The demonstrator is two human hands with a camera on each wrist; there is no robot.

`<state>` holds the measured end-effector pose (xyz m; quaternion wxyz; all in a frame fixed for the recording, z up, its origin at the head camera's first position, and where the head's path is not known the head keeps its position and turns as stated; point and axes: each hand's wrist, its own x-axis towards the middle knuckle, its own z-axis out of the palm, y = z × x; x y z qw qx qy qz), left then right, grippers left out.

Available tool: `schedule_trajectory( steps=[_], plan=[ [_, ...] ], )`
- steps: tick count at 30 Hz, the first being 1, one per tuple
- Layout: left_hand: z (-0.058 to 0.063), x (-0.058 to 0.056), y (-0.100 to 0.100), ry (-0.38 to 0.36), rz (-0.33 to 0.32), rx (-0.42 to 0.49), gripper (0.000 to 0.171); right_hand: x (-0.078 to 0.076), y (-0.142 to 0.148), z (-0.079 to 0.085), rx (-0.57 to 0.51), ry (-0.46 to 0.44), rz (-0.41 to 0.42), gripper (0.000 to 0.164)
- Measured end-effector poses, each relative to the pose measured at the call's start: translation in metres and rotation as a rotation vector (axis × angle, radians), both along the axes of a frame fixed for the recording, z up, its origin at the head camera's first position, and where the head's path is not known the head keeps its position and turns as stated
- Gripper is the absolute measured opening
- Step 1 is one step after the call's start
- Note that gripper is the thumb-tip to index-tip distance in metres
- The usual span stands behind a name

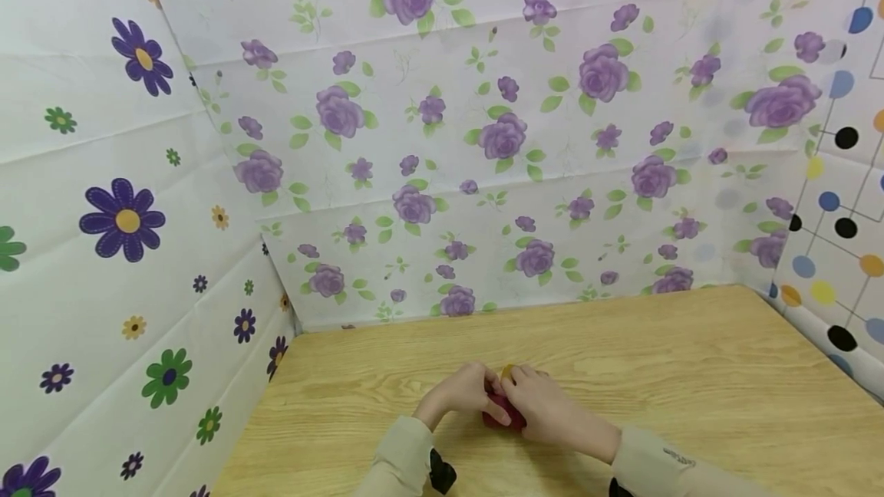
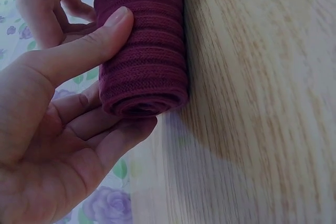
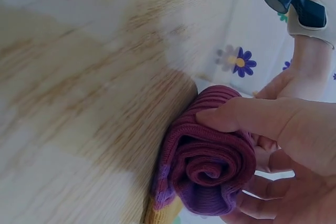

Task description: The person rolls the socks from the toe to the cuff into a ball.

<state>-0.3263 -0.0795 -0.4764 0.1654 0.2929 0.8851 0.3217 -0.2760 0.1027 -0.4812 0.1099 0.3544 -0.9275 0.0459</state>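
Observation:
A maroon ribbed knit sock (image 1: 503, 414), rolled into a thick cylinder, rests on the table between both hands. My left hand (image 1: 470, 390) holds one end, its thumb on the near side and its fingers round the far side. At the other end my right hand (image 1: 542, 405) grips the roll in the same way. The right wrist view shows the spiral end of the sock (image 3: 210, 169), with purple patches on its outer layers. A yellow knit part (image 3: 164, 212) sticks out beneath it; whether it belongs to the same sock I cannot tell.
The wood-grain table (image 1: 663, 359) reaches back to a cloth wall with purple roses (image 1: 504, 136). Flowered cloth (image 1: 124, 221) hangs at the left and dotted cloth (image 1: 829, 251) at the right. A black strap piece (image 1: 442, 472) sits at the left cuff.

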Motion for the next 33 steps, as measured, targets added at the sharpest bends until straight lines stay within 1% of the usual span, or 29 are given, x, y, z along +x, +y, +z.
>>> schedule_trajectory(
  steps=[6,11,15,19,25,33],
  plan=[
    [-0.002,0.0,-0.002,-0.032,0.006,0.031,0.023,-0.003,0.001,0.0,-0.03,-0.036,0.007,0.047],
    [-0.005,-0.001,-0.003,-0.047,0.011,0.036,0.023,-0.008,0.005,0.001,-0.093,-0.06,0.051,0.044],
    [-0.008,-0.001,-0.003,-0.058,0.021,0.048,0.022,-0.013,0.008,0.001,-0.154,-0.129,0.072,0.04],
    [-0.008,0.0,-0.003,-0.073,0.035,0.066,0.021,-0.018,0.01,0.002,-0.181,-0.202,0.056,0.037],
    [-0.007,0.002,-0.003,-0.086,0.041,0.095,0.021,-0.023,0.012,0.002,-0.194,-0.222,0.057,0.035],
    [-0.01,0.001,-0.003,-0.07,0.04,0.1,0.02,-0.026,0.015,0.002,-0.241,-0.228,0.068,0.032]
  ],
)
